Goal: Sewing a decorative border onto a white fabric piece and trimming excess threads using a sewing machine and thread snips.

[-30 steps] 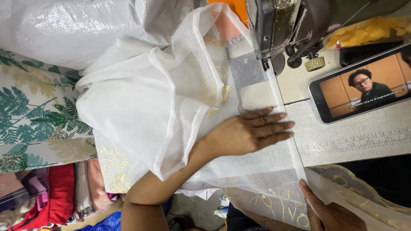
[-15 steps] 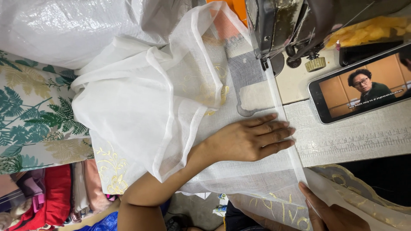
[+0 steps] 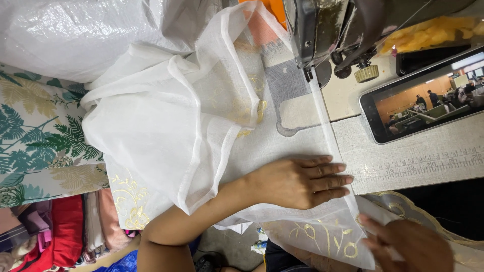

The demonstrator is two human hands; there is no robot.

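Note:
A sheer white fabric [image 3: 166, 126] with gold embroidery lies bunched over the sewing table [image 3: 418, 161]. Its folded hem [image 3: 322, 116] runs straight from under the sewing machine's presser foot [image 3: 307, 75] toward me. My left hand [image 3: 297, 181] lies flat on the fabric just left of the hem, fingers stretched out and pointing right. My right hand [image 3: 403, 244] is blurred at the bottom right and grips the near end of the hem, beside the gold loops in the cloth.
The dark sewing machine [image 3: 322, 30] stands at the top. A phone [image 3: 423, 100] showing a video lies to its right. Leaf-print cloth [image 3: 35, 136] and clear plastic sheeting [image 3: 75, 30] are at the left, with folded clothes [image 3: 60, 231] below them.
My left hand has slid a little toward me along the hem, away from the presser foot. The picture on the phone has changed. My right hand stays at the near end.

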